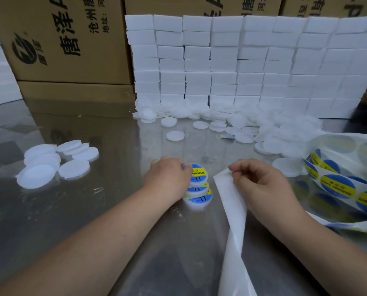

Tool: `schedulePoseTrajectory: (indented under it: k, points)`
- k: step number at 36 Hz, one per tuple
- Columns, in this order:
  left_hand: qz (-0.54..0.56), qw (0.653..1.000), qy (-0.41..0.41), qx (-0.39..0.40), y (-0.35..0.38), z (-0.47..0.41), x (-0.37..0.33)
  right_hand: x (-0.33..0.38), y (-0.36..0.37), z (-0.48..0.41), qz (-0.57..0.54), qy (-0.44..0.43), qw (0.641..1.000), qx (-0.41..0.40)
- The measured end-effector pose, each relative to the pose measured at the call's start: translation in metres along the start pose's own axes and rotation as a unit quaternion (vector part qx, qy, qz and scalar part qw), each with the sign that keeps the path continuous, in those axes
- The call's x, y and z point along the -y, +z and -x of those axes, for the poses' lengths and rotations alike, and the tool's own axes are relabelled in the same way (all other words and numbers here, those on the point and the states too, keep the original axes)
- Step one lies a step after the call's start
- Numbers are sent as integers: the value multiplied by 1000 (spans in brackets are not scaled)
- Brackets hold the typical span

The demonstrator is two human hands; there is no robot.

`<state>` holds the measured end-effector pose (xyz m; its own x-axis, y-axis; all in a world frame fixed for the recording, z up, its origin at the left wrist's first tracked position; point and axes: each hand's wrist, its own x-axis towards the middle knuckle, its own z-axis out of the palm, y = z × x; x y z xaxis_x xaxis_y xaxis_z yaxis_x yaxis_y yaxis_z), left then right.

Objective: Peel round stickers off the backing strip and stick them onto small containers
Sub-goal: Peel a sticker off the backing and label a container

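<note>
Presently the container stack (198,184) is gripped on top by the left hand (169,175), the bare strip (231,210) is pinched by the right hand (261,184), and the stickers (336,186) are found just to its right.

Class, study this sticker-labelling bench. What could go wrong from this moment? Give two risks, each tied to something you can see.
1. The stack of labelled containers is staggered, each offset from the one below. The left hand, gripping the top one, could topple it.
2. The right hand pinches the bare backing strip, which trails loose toward the person. It may snag and tug the sticker strip.
</note>
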<state>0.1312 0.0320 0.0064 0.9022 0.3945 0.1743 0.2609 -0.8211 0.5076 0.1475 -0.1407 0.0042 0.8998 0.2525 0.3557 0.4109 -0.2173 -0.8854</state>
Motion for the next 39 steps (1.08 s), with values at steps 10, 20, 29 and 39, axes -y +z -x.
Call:
schedulePoseTrajectory:
  k: [10, 20, 29, 39]
  points:
    - [81, 996, 25, -15, 5, -1, 1, -2, -2, -3, -39, 64, 997, -15]
    - [110, 990, 79, -34, 9, 3, -5, -2, 0, -4, -84, 114, 989, 39]
    - [62, 992, 98, -44, -1, -46, -28, -1, 5, -2, -109, 109, 987, 48]
    - [-195, 975, 94, 50, 28, -162, -6, -7, 3, -3, -126, 94, 981, 111]
